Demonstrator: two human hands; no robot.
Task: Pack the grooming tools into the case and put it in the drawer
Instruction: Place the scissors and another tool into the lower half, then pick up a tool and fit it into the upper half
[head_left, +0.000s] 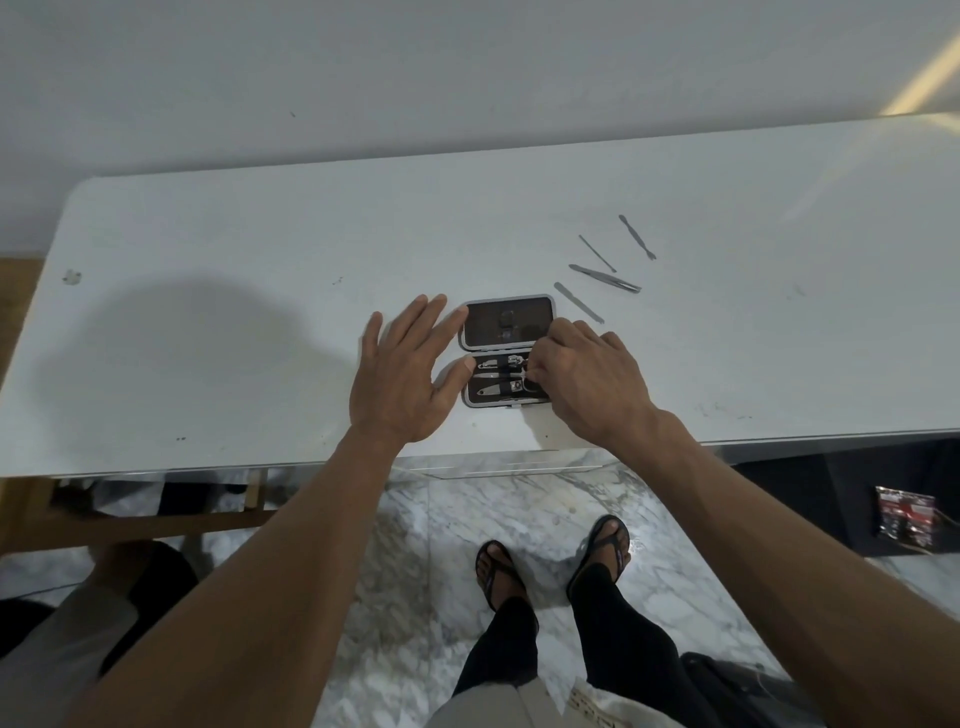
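A small black grooming case (506, 322) with a grey rim lies open on the white table (218, 322), its lid half farther from me. The near half holds clippers and other metal tools (493, 375) under a strap. My left hand (402, 374) lies flat with fingers spread, its fingertips touching the case's left edge. My right hand (587, 376) is curled over the case's right side, its fingertips pinching a small tool inside. Loose to the upper right lie a nail file (578, 302), tweezers (605, 278), a thin pick (597, 253) and a cuticle pusher (636, 237).
The table's front edge (311, 470) runs just below my wrists, with marble floor and my sandalled feet (550, 561) under it. A wall rises behind the table. A wooden frame (156, 519) stands at lower left and a dark cabinet (831, 493) at lower right.
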